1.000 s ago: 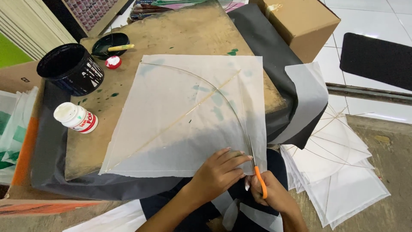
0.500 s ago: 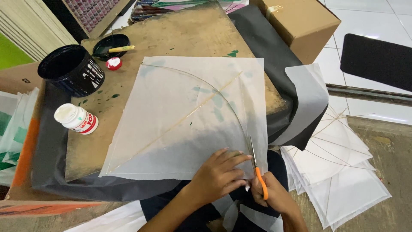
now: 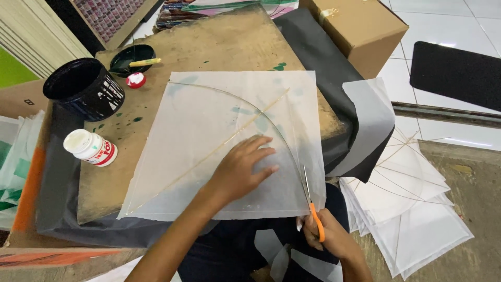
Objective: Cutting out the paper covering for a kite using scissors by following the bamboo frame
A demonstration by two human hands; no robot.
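Observation:
A square sheet of thin white paper [image 3: 209,120] lies on a worn wooden board [image 3: 219,47], with a straight bamboo stick [image 3: 209,151] and a curved stick crossing it like a kite frame. My left hand [image 3: 242,169] rests flat on the paper, fingers spread, near its lower middle. My right hand [image 3: 326,237] grips orange-handled scissors [image 3: 311,201] at the paper's near right corner, blades pointing away along the curved stick.
A black paint tub [image 3: 83,89], a white glue bottle [image 3: 90,148] and a small dish with a brush [image 3: 133,56] sit at the board's left. Black sheets [image 3: 339,89] drape the right edge. Finished white kites [image 3: 412,209] are stacked on the floor; a cardboard box [image 3: 355,26] stands behind.
My left hand slid from the near edge by the scissors up onto the middle of the paper and spread flat. The right hand and scissors stayed at the corner.

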